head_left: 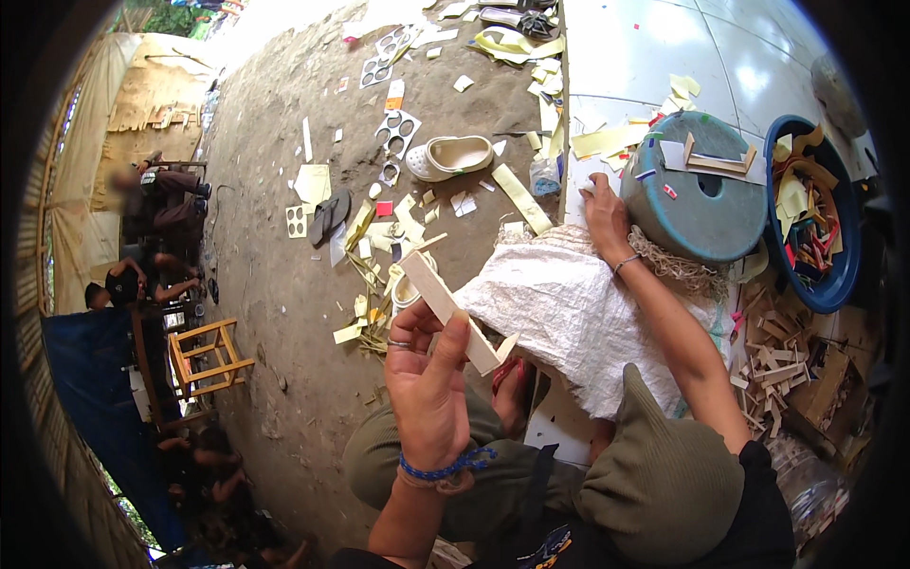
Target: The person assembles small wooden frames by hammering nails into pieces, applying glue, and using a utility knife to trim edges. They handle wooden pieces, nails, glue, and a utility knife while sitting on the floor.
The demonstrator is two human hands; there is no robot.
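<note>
My left hand, with a blue cord bracelet, grips a pale wooden strip piece between thumb and fingers. Short wooden side pieces stick out at both its ends. My right hand is reached out past the white woven sack, at the edge of the tiles beside the stool. Its fingers are bent close together, and anything between them is too small to make out. On top of the upturned grey-blue plastic stool lies a similar three-sided wooden piece, over white paper.
A blue tub of paper and wood scraps stands right of the stool. Wood offcuts are piled below it. Yellow paper scraps, a beige clog and a sandal lie on the dirt floor. People sit far left near a wooden stool frame.
</note>
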